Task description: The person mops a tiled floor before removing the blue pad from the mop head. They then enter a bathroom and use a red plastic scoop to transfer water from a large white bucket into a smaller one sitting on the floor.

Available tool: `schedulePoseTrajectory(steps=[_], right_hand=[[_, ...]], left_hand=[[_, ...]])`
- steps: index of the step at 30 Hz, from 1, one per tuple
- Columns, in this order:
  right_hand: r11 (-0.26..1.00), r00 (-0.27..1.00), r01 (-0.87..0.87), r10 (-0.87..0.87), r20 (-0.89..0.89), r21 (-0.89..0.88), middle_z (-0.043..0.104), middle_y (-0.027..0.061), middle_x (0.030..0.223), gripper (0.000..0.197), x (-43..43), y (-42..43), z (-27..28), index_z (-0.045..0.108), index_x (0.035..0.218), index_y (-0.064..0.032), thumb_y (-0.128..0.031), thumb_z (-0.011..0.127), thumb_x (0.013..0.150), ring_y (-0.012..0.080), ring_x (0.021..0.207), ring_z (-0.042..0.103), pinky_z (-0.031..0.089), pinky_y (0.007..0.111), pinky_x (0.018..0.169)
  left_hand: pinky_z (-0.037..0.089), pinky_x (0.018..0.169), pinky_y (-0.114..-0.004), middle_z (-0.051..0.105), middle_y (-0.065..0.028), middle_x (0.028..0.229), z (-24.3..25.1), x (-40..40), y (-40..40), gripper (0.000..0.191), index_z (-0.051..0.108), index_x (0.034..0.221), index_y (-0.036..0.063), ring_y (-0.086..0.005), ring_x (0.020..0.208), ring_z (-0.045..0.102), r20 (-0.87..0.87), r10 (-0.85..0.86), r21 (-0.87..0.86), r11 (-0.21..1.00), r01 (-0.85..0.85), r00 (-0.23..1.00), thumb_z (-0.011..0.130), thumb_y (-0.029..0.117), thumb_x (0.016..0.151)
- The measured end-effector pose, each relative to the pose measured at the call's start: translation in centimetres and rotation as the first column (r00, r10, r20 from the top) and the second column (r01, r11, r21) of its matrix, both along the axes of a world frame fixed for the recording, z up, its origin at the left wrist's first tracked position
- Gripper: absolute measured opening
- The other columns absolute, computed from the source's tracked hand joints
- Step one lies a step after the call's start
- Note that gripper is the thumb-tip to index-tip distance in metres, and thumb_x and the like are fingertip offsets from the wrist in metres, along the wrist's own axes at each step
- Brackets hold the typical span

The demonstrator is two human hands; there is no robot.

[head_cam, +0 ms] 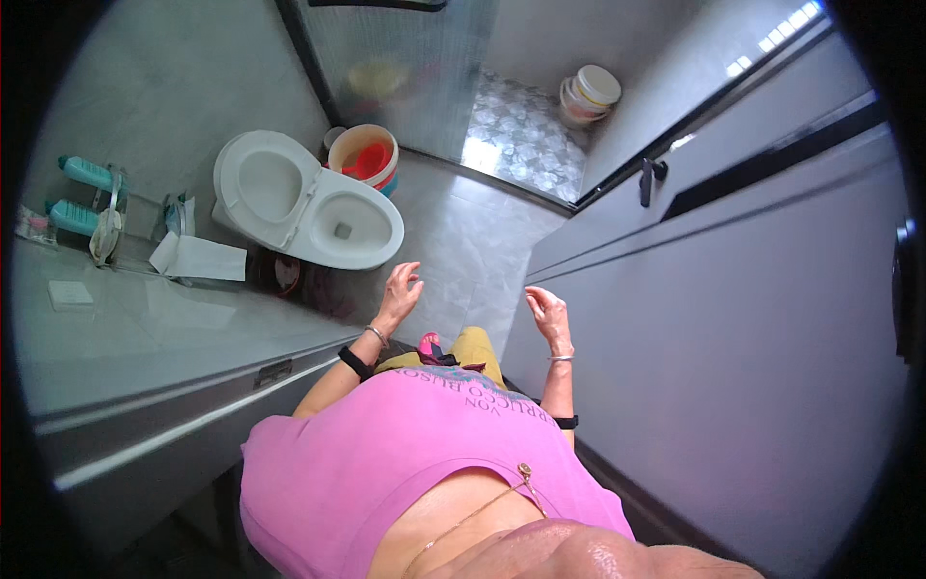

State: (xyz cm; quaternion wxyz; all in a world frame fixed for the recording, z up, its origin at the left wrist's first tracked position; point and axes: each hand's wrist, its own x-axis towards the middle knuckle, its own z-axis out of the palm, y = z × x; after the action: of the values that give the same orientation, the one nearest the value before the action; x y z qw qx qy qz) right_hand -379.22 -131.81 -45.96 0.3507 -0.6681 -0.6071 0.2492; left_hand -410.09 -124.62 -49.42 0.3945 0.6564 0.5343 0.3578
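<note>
My left hand [399, 293] is raised with its fingers loosely bent and apart, holding nothing, just below the bowl of a white toilet [391, 230]. The toilet's lid [269, 181] is raised against its back. Near the grey door [651, 326], my right hand [549, 313] hangs with curled fingers; no object shows in it. Both wrists wear bangles. Between the hands lies the grey tiled floor [459, 231], and a pink sandal [430, 343] shows on one foot.
Beside the toilet, a bucket [394, 148] holds a red dipper [371, 160]. Lidded buckets [589, 94] stand on the patterned shower floor, behind a glass panel [405, 79]. At left, a wall shelf carries turquoise bottles [76, 217] and white paper [210, 258]. A black door handle [646, 182] juts out.
</note>
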Motion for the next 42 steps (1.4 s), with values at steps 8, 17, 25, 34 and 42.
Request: schedulePoseTrajectory(steps=[8,17,25,34,42], right_hand=[[0.975,0.972,-0.221,0.218,-0.092,-0.028,0.063,0.0129,0.078,0.015,2.6,17.6,-3.8,0.062,0.091,-0.0052,-0.013,0.062,0.079,0.0223,0.065,0.061,0.048,0.029,0.059],[0.827,0.841,-0.541,0.527,-0.124,-0.152,0.064,0.0132,0.078,0.017,-3.4,39.0,-4.3,0.062,0.092,-0.0053,-0.013,0.062,0.078,0.0248,0.068,0.063,0.049,0.032,0.061],[0.497,0.482,-0.78,0.865,0.143,-0.381,0.062,0.0138,0.077,0.019,-10.6,49.8,-11.1,0.062,0.094,-0.0079,-0.013,0.06,0.076,0.0286,0.07,0.06,0.047,0.035,0.061],[0.273,0.292,-0.804,0.955,0.05,-0.528,0.062,0.0153,0.083,0.024,-20.9,61.9,-26.4,0.061,0.096,-0.0054,-0.016,0.058,0.075,0.0304,0.08,0.06,0.048,0.038,0.072],[0.324,0.147,-0.75,0.932,0.332,-0.576,0.052,0.0129,0.107,0.039,-31.0,68.9,-43.2,0.047,0.117,-0.0127,-0.01,0.045,0.078,0.0292,0.09,0.058,0.048,0.043,0.072]], left_hand=[[0.048,0.077,-0.032,0.051,-0.0139,0.108,-2.3,0.5,8.7,0.039,0.05,0.112,0.0004,-0.0226,0.087,0.059,-0.199,0.265,-0.024,0.961,-0.275,0.943,0.06,0.008,0.075],[0.048,0.074,-0.034,0.052,-0.014,0.105,-6.9,-1.8,10.9,0.038,0.051,0.108,0.001,-0.0255,0.086,0.058,-0.22,0.668,-0.16,0.694,-0.702,0.711,0.061,0.005,0.072],[0.045,0.078,-0.04,0.054,-0.0201,0.096,-14.7,-3.4,19.5,0.044,0.05,0.108,-0.001,-0.0304,0.083,0.057,-0.287,0.601,-0.366,0.651,-0.665,0.746,0.064,0.011,0.069],[0.047,0.071,-0.03,0.048,-0.017,0.106,-17.9,-6.7,28.3,0.044,0.043,0.119,-0.0012,-0.0222,0.082,0.056,-0.108,0.855,-0.428,0.42,-0.8,0.507,0.059,0.01,0.079],[0.042,0.086,-0.031,0.045,-0.0149,0.121,-28.5,-2.8,19.7,0.048,0.039,0.124,-0.0026,-0.0208,0.103,0.051,-0.26,0.842,-0.645,0.213,-0.733,0.473,0.058,0.011,0.082]])
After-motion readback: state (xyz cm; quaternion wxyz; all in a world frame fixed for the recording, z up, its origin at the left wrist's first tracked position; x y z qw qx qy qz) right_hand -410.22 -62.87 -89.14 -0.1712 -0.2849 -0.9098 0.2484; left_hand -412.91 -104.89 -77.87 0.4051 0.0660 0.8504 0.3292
